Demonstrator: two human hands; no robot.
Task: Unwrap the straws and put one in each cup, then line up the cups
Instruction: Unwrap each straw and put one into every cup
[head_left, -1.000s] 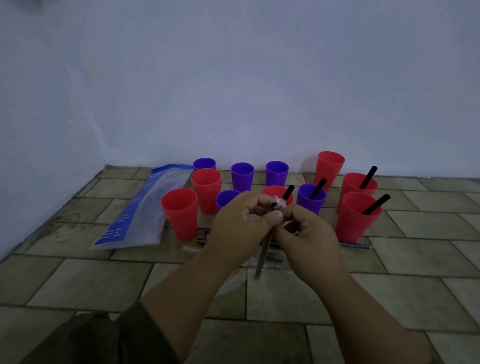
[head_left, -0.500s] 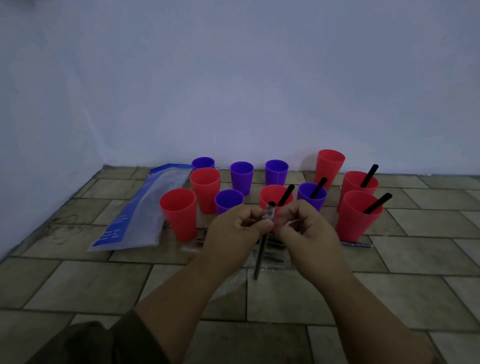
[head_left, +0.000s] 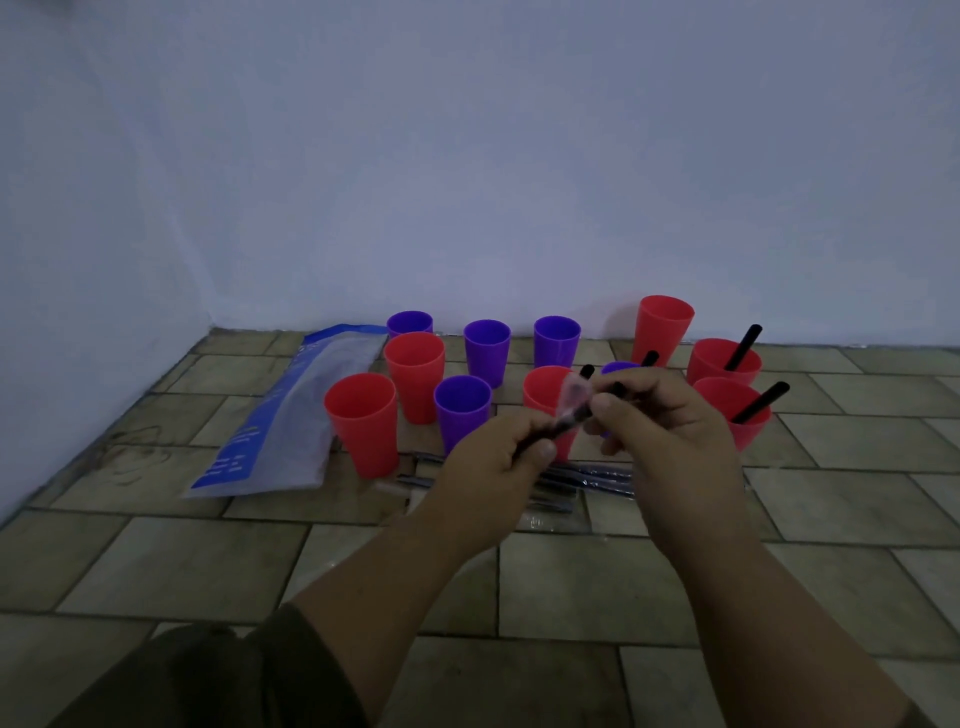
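Note:
Above the floor I hold a black straw (head_left: 563, 423) tilted up to the right. My left hand (head_left: 493, 470) grips its lower, wrapped part. My right hand (head_left: 670, 431) pinches its upper end, where the clear wrapper (head_left: 574, 391) stands loose. Behind my hands are several red and purple cups. Black straws stand in the middle red cup (head_left: 545, 392), a purple cup (head_left: 618, 368) partly hidden by my right hand, and two red cups on the right (head_left: 724, 361) (head_left: 740, 415). Several wrapped straws (head_left: 587, 475) lie on the tiles under my hands.
A blue and white plastic bag (head_left: 291, 415) lies flat at the left beside a red cup (head_left: 361, 423). A tall red cup (head_left: 665, 327) and three purple cups (head_left: 487, 351) stand near the wall. My dark sleeve (head_left: 218, 675) is at the bottom left.
The straw has gone from hanging nearly upright to tilted. My left hand has slid down and left along it, my right hand has moved right, and the wrapper has come loose at the top.

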